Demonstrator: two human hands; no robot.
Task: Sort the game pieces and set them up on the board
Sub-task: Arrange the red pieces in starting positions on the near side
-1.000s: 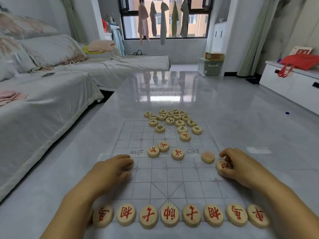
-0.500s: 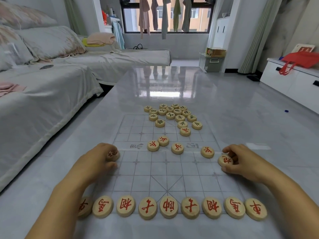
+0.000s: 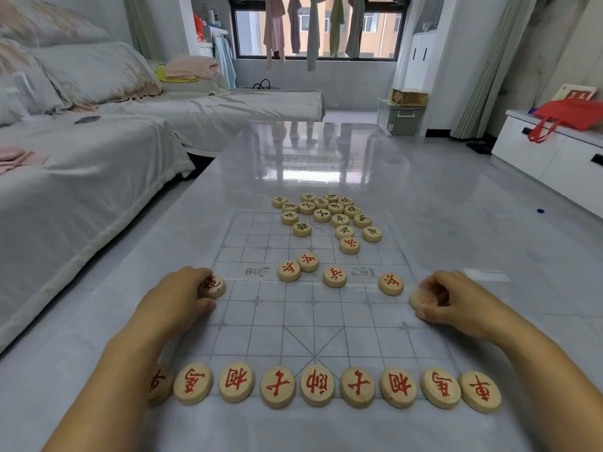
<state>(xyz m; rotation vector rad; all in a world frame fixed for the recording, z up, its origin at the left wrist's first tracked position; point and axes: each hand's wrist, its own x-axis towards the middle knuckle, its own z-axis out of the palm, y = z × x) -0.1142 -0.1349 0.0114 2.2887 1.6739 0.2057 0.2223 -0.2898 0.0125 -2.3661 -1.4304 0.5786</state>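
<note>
A clear gridded board (image 3: 313,321) lies on the grey table. Along its near edge stands a row of round wooden pieces with red characters (image 3: 316,384). My left hand (image 3: 177,301) grips a red-marked piece (image 3: 212,285) at the board's left edge. My right hand (image 3: 456,300) holds another piece (image 3: 422,300), blurred, at the right edge. Several loose red pieces (image 3: 334,276) lie along the middle band, one (image 3: 391,283) close to my right hand. A cluster of dark-marked pieces (image 3: 323,213) sits at the far end.
A sofa with a grey cover (image 3: 81,177) runs along the left of the table. A white cabinet with a red bag (image 3: 567,117) stands at the right. A small blue object (image 3: 540,210) lies on the floor.
My left hand has slid its piece out to the board's left edge. The right hand has shifted its piece slightly right, leaving one red piece lying beside it.
</note>
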